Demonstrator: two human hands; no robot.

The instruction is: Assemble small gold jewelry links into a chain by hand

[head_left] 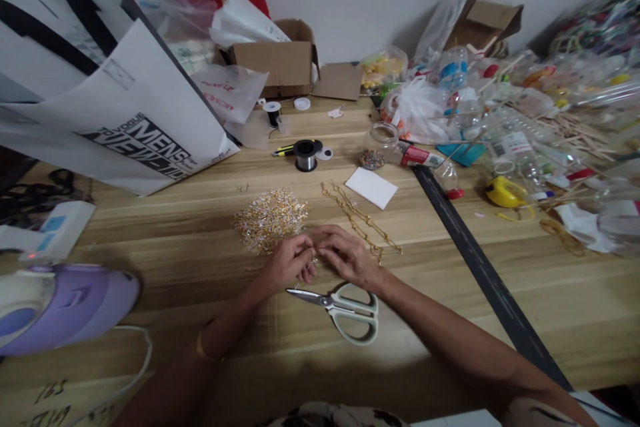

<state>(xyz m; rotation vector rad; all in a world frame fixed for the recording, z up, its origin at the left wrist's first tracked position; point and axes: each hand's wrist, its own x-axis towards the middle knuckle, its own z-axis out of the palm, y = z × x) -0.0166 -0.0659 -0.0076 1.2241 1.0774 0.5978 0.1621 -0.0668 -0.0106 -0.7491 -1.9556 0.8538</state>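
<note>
My left hand (290, 261) and my right hand (347, 255) meet at their fingertips over the table. The fingers of my left hand pinch a small silvery piece (312, 263), too tiny to make out its exact kind. My right fingertips press together against the left ones; what they grip is hidden. A heap of small gold and silver beads or links (271, 217) lies just beyond my left hand. Strands of gold chain (361, 220) stretch out past my right hand. Below both hands rest scissors (345, 310) with pale handles, blades pointing left.
Behind the heap stand a wire spool (305, 155) and a black thread spool (273, 115). A white card (371, 188) lies near a bead jar (379, 147). Plastic bottles (517, 140) clutter the right. A paper bag (145, 113) and a purple appliance (75, 307) occupy the left.
</note>
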